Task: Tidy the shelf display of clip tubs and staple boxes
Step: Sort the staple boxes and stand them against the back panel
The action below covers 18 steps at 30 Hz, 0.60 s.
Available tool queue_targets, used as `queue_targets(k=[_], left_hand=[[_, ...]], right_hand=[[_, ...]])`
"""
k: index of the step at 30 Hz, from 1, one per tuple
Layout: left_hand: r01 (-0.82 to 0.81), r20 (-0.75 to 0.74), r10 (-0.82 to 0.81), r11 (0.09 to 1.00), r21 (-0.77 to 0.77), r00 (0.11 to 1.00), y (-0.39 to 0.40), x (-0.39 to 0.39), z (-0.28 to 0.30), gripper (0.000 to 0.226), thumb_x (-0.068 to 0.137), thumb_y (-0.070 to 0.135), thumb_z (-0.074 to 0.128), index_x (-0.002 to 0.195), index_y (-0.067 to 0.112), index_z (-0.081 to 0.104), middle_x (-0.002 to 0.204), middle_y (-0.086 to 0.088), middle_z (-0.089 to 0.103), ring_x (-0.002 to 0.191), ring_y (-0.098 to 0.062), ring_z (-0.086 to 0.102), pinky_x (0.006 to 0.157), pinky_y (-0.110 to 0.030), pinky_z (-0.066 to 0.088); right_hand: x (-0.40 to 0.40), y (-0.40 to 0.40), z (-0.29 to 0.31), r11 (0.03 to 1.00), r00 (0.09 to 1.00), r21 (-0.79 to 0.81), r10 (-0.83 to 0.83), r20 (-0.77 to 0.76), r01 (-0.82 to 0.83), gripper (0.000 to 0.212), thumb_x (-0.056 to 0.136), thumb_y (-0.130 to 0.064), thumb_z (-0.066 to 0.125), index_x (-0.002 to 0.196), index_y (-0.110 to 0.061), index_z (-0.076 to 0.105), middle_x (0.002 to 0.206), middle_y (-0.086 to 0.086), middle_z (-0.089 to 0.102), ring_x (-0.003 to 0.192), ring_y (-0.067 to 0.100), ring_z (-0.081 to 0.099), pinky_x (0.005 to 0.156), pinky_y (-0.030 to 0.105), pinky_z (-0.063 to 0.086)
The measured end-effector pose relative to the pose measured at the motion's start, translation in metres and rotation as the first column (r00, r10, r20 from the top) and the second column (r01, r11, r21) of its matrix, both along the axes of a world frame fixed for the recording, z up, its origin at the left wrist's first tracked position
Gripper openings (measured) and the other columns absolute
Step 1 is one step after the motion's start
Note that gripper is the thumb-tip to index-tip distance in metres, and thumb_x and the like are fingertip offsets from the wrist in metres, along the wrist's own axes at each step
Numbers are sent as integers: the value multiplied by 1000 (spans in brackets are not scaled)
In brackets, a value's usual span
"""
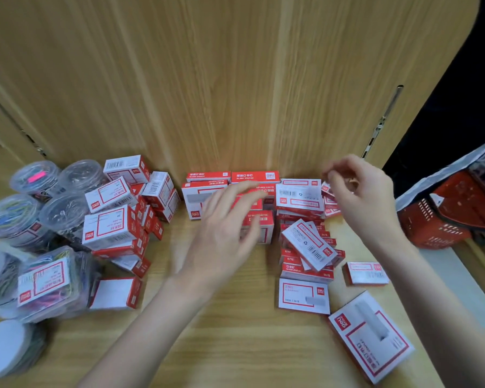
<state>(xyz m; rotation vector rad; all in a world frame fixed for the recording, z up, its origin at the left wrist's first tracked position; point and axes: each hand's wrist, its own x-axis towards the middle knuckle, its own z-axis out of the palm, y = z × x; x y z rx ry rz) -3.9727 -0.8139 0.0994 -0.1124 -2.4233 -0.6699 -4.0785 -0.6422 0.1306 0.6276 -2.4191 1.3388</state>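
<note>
**Staple boxes half sorted, both hands over the back row**

Nearest the cam, a loose staple box (371, 336) lies flat and askew on the wooden shelf (235, 331), well in front of the back stack (233, 191), i.e. not yet squared up w/ the rest. Left of it, further in, clip tubs (39, 278) crowd the shelf's left end, some upright, one on its side, probably just dumped there. Between tubs and back stack sits a jumbled heap of boxes (115, 219), tilted every way.

Right of the back stack, a messy pile (305, 247) of slimmer boxes leans on itself; two more lie flat in front of it.

Left hand (224, 228) hovers over the back stack, fingers spread and nearly straight, holding nothing; motion blur, so contact w/ the boxes can't be told. Right hand (364, 191) hangs above the stack's right end, fingertips drawn together in a light pinch; whether anything is in it can't be told.

Back stack sits against the rear panel (207, 93), rows aligned, likely the tidy ref the rest should join. Red basket (437, 219) is off to the right, beyond the shelf edge.
</note>
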Motion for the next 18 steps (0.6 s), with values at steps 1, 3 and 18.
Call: queue_targets(k=[1,3,18], left_hand=[[-25,-17,25,1000,15,1000,-7,8,-1,32,86,17,47,114,10,60,120,-3,55,112,-18,49,100,-27,33],[-78,-20,79,996,48,997,-23,25,-8,35,84,16,47,117,9,57,120,-3,54,113,-18,49,100,-30,35],[-41,214,-1,980,194,977,-52,73,-48,64,63,52,60,118,21,47,103,23,48,95,3,43,85,-7,32]], right_hand=[[9,-4,7,997,997,-12,71,-22,-71,17,84,-5,49,79,-19,58,75,-15,60,70,5,57,65,6,39],[31,-16,14,974,974,3,228,-19,-228,13,84,-8,50,81,-16,59,76,-13,61,73,3,58,64,6,39],[59,-19,-6,954,975,213,221,-34,-209,11,82,1,60,82,-10,62,84,1,62,73,7,58,69,8,42]])
